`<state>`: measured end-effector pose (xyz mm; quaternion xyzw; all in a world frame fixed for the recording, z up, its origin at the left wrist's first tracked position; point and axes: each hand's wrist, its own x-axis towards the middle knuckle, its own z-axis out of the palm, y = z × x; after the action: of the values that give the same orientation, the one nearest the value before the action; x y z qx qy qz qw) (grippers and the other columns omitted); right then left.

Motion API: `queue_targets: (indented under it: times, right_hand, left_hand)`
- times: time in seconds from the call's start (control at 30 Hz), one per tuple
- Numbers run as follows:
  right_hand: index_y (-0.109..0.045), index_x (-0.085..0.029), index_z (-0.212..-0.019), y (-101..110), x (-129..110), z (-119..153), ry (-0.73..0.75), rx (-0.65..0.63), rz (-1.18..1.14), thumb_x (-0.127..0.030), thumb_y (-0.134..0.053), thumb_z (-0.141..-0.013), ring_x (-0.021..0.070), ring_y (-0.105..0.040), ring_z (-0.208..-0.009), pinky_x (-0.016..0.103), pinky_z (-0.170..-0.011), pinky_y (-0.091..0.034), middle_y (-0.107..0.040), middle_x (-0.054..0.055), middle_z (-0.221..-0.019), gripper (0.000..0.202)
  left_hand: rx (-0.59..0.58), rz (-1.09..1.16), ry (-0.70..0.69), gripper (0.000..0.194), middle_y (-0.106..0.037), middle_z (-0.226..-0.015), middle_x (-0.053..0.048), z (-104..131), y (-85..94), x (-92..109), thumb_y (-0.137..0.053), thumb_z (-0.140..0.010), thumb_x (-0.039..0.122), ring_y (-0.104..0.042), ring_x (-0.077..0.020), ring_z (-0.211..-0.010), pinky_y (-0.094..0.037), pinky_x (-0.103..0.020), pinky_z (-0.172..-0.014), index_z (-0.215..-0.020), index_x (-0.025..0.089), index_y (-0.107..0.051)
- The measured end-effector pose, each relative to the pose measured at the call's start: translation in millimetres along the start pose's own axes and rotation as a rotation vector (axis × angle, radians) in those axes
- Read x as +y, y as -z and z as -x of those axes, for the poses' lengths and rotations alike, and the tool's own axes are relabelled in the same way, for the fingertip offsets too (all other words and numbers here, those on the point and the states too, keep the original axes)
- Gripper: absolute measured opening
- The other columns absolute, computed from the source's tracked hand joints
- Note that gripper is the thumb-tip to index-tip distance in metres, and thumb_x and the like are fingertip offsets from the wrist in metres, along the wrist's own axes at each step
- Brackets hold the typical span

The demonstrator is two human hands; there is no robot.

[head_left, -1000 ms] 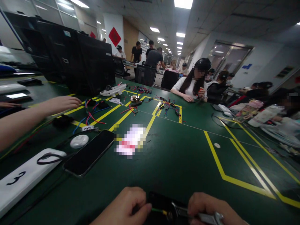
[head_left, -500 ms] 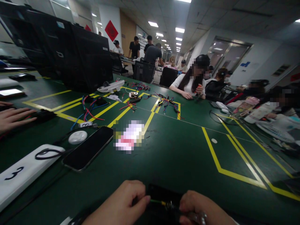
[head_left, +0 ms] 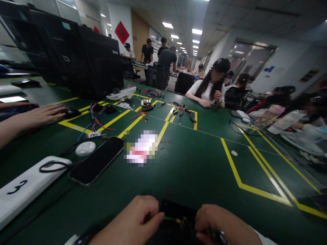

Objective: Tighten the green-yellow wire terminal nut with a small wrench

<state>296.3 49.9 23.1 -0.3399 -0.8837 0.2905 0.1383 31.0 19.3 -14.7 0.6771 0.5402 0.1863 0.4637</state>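
At the near edge of the table my left hand (head_left: 139, 214) is closed in a pinch. From its fingertips runs a thin green wire (head_left: 170, 218) with a yellow end, pointing towards my right hand (head_left: 217, 217). The right hand is closed too, its fingers curled round something dark; a shiny metal part (head_left: 220, 234) shows below them, too dim to name. Small metal pieces (head_left: 183, 223) lie between the hands at the wire's yellow end. Behind and under them is a dark, flat-sided object (head_left: 176, 207), mostly lost in shadow.
A black phone (head_left: 98, 161), a round white case (head_left: 85, 148) and a white power strip (head_left: 33, 183) lie to the left. Another person's hand (head_left: 48, 114) rests by a black object. Coloured wires (head_left: 98, 117), a motor-like part (head_left: 146, 102) and black monitors (head_left: 97, 61) stand beyond.
The other person's hand at the left has slid to the right with the black object by its fingers. My right hand has shifted very slightly; my left still pinches the green wire.
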Motion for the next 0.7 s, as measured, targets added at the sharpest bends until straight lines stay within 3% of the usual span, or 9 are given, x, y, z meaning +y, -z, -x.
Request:
queue_targets:
  times: [0.1, 0.27, 0.4, 0.47, 0.57, 0.63, 0.7]
  right_hand:
    - [-0.059, -0.022, -0.084, 8, 0, -5, 0.021, -0.068, -0.01, -0.011, -0.056, -0.086, 0.0162, -0.064, -0.075, 0.025, -0.066, -0.049, -0.069, 0.002, -0.083, 0.012]
    - [-0.056, -0.023, -0.086, 15, 11, -17, 0.249, -0.135, -0.011, -0.012, -0.051, -0.084, 0.016, -0.059, -0.069, 0.025, -0.058, -0.045, -0.067, 0.003, -0.081, 0.012]
    - [-0.055, -0.022, -0.088, 20, 13, -27, 0.313, -0.197, -0.017, -0.012, -0.052, -0.085, 0.016, -0.058, -0.069, 0.025, -0.058, -0.042, -0.066, 0.003, -0.081, 0.011]
    - [-0.055, -0.023, -0.088, 24, 10, -27, 0.275, -0.179, -0.046, -0.014, -0.053, -0.086, 0.0163, -0.057, -0.069, 0.026, -0.058, -0.042, -0.065, 0.002, -0.08, 0.009]
    - [-0.055, -0.023, -0.086, 27, 5, -15, 0.08, -0.103, -0.083, -0.018, -0.054, -0.089, 0.0173, -0.058, -0.071, 0.027, -0.061, -0.045, -0.064, 0.002, -0.081, 0.006]
    - [-0.056, -0.024, -0.087, 24, 6, -4, -0.083, -0.042, -0.065, -0.019, -0.053, -0.09, 0.0176, -0.059, -0.07, 0.027, -0.062, -0.047, -0.064, 0.002, -0.081, 0.006]
    - [-0.058, -0.023, -0.09, 14, 11, 5, -0.132, -0.015, -0.039, -0.023, -0.054, -0.093, 0.0178, -0.061, -0.069, 0.027, -0.062, -0.049, -0.065, 0.003, -0.081, 0.006]
  left_hand:
    - [-0.002, 0.007, 0.001, 0.032, -0.055, -0.074, 0.003, -1, 0.3, -3, -0.049, -0.098, 0.034, -0.049, -0.0099, -0.059, -0.036, -0.018, -0.052, -0.07, 0.019, -0.047]
    - [0.029, -0.012, -0.023, 0.032, -0.056, -0.075, 0.002, -1, 2.4, -1, -0.051, -0.096, 0.032, -0.051, -0.0123, -0.067, -0.037, -0.02, -0.058, -0.068, 0.018, -0.05]
    - [0.063, -0.03, -0.023, 0.032, -0.054, -0.073, 0.003, -2, 1.6, 1, -0.053, -0.093, 0.028, -0.05, -0.0127, -0.067, -0.035, -0.022, -0.06, -0.063, 0.018, -0.045]
    - [0.071, -0.031, -0.019, 0.033, -0.054, -0.072, 0.003, -2, -0.1, -1, -0.055, -0.092, 0.026, -0.05, -0.0128, -0.068, -0.035, -0.023, -0.061, -0.062, 0.018, -0.043]
    - [0.079, -0.029, -0.019, 0.032, -0.056, -0.073, 0.002, -3, -2.9, -5, -0.054, -0.092, 0.026, -0.051, -0.0126, -0.067, -0.036, -0.022, -0.061, -0.063, 0.019, -0.043]
    - [0.078, -0.029, -0.03, 0.032, -0.056, -0.074, 0.002, -5, -4.3, -8, -0.054, -0.093, 0.026, -0.051, -0.0123, -0.067, -0.036, -0.022, -0.06, -0.064, 0.019, -0.043]
    - [0.068, -0.026, -0.046, 0.033, -0.056, -0.073, 0.002, -6, -4.9, -10, -0.053, -0.094, 0.026, -0.051, -0.012, -0.066, -0.035, -0.021, -0.058, -0.063, 0.019, -0.043]
